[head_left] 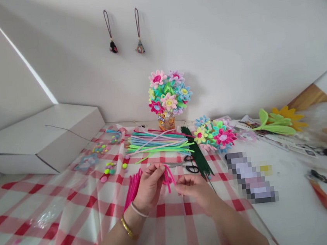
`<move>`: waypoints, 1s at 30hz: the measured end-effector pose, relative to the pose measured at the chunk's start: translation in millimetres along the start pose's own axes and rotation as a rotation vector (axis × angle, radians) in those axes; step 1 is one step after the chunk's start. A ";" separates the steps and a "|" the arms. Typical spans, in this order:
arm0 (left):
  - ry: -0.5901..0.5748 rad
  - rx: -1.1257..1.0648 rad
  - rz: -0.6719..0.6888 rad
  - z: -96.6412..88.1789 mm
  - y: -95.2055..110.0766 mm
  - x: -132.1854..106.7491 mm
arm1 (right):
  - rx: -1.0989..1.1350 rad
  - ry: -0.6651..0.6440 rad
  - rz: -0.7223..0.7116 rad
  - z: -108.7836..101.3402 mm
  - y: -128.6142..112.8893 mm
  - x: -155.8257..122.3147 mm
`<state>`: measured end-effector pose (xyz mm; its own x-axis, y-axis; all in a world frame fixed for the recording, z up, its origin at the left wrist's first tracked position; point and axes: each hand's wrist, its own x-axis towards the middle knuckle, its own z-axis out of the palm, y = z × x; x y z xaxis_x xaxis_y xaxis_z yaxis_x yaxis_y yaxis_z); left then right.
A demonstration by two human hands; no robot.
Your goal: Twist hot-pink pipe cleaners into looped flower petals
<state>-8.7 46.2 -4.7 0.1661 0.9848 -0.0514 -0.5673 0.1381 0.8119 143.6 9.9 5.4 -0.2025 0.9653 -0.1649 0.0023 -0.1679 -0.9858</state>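
Pink pipe cleaner (171, 174) is between both hands, above the checked tablecloth (163, 231) of the desk (290, 218), bent like a narrow upside-down V. L hand (150, 182) has thumb and index fingers closed on it at the bend. R hand (192, 189) has its fingers curled together by the lower end of the slanting leg; whether they really grip it, I cannot tell.

For a clean fold, I think, L pinch should be tight at the bend, w/ R fingers guiding the leg slowly, approx. level w/ the other one, b/c forcing may kink or twist the strand.

Hard to see: a pink curled piece (166, 181) behind, maybe separate, maybe part of the same strand. L hand and wrist hide part of the pink bundle (132, 190); scissors (192, 169) have blade tips partly unclear near L hand. Oblong item (251, 177) at right is pixelated, and both arms are cut off below.
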 end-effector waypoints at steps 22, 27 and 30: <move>0.038 -0.135 0.005 5.4 -6.9 -3.4 | 0.039 -0.020 0.039 9.3 2.4 2.1; -0.021 -0.170 -0.044 8.2 -4.5 -7.3 | 0.050 -0.052 0.014 9.1 5.7 2.7; -0.051 -0.197 -0.099 9.9 -2.6 -10.8 | 0.035 -0.079 0.015 8.4 7.0 1.7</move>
<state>-1.0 34.1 -0.5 0.2663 0.9596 -0.0915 -0.6917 0.2563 0.6752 135.0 8.8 -1.5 -0.2793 0.9441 -0.1748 -0.0279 -0.1899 -0.9814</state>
